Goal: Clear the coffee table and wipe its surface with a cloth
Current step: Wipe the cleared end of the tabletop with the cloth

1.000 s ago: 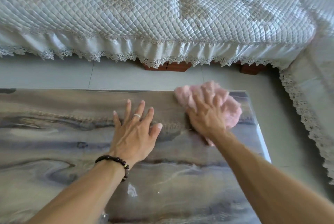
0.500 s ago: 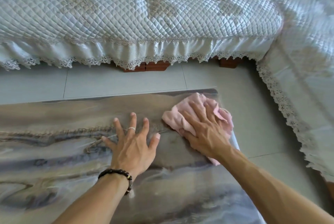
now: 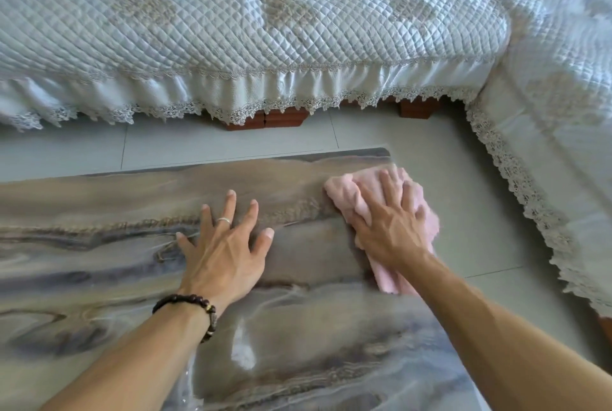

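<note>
Right hand (image 3: 392, 228) flat on the pink cloth (image 3: 364, 193), fingers straight and spread, palm pressing the bunched fabric down at the far right corner of the coffee table (image 3: 99, 218). No curl around the cloth; held by pressure alone. Left hand (image 3: 225, 248) also flat and spread, palm down on the bare tabletop just left of the cloth, not touching it, holding nothing. Ring (image 3: 223, 220) on one finger, dark bead bracelet (image 3: 185, 303) at the wrist.

Step in hand, judged from the layout: wiping the far right corner. To do well: even palm pressure, cloth spread wider rather than bunched so more fabric meets the surface, overlapping strokes along the right edge, where part of the cloth seems to overhang already. Risk of the cloth slipping off that edge if pushed further right. Left hand best kept planted as a brace, off the patches already wiped.

Both forearms extended forward from the near edge, right arm reaching diagonally toward the corner, left arm straighter, wrist low.

Tabletop glossy, marbled in brown and grey, nothing else visible on it. Beyond: pale tiled floor (image 3: 231, 142), then a sofa (image 3: 231, 29) with a quilted, lace-trimmed cover along the far side and down the right.
</note>
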`<state>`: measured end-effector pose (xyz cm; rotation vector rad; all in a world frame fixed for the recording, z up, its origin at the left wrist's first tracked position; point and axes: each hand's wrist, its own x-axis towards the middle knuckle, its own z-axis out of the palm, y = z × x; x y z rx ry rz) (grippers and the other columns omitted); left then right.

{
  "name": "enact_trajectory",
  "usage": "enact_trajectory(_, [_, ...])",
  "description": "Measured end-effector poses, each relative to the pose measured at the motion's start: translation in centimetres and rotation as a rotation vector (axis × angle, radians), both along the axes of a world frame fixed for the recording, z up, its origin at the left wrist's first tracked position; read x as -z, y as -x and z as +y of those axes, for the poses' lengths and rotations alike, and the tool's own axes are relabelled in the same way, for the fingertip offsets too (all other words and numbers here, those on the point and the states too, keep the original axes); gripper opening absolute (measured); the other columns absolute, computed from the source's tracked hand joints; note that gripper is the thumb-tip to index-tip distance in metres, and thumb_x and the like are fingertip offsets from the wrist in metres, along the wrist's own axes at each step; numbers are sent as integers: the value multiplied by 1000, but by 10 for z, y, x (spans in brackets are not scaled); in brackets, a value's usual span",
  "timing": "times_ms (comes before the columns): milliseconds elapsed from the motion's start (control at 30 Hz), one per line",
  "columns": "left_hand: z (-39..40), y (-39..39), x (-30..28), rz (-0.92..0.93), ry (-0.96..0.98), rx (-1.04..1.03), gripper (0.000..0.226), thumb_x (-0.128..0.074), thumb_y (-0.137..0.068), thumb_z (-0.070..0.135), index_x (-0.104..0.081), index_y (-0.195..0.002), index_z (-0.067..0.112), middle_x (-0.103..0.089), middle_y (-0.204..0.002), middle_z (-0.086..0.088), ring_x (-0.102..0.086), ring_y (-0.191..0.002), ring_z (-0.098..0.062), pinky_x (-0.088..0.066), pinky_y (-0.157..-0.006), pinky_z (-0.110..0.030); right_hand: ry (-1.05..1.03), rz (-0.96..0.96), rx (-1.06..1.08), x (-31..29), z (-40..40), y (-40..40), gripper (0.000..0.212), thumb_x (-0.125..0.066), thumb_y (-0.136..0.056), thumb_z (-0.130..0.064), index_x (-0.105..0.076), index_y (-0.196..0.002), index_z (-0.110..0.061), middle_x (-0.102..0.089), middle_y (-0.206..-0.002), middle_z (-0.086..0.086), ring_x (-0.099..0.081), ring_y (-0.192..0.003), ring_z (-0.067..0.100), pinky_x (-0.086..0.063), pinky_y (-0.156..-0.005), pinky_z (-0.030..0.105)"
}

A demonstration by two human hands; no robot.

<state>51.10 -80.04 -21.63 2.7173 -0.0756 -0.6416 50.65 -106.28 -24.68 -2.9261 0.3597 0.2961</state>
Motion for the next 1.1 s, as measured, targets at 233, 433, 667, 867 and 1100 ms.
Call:
enact_trajectory(233, [11,39,-1,48,-73,60,54,-16,-98,54,-15,-149,39,8,-160,8,13,-146,-25,-2,-110,-68,-51,-80,-506,11,60,65,54,-33,-93,-63,-26,-145,-49,-7,-165,7,-14,-147,44,-32,-102,68])
enact_trajectory(433, [15,41,5,68,29,38,51,-18,-99,51,-21,-149,38,5,-160,11,17,-145,-21,-3,-109,-69,-60,16,28,2,61,6,53,-29,-95,-61,-20,-146,-51,9,-164,-1,13,-147,44,-1,-111,72])
enact_trajectory(667, [30,65,-5,49,-24,53,56,-16,-98,52,-24,-150,31,8,-160,4,14,-146,-20,2,-116,-57,54,9,-567,-2,58,92,52,-26,-92,-55,-22,-144,-50,-11,-164,5,0,-149,44,-14,-110,72])
enact_trajectory(867, [19,75,4,-8,-54,146,64,-6,-95,59,-12,-152,30,10,-160,5,19,-145,-20,6,-115,-57,57,30,62,-10,74,27,48,-28,-97,-47,-14,-143,-52,4,-161,9,6,-142,54,-10,-106,77])
enact_trajectory(1100, [6,98,-1,78,-41,111,66,-9,-94,59,-11,-152,28,15,-159,5,21,-144,-20,5,-114,-59,24,-67,-245,4,15,119,56,-45,-93,-44,-22,-144,-50,-12,-162,10,-6,-148,44,-18,-109,70])
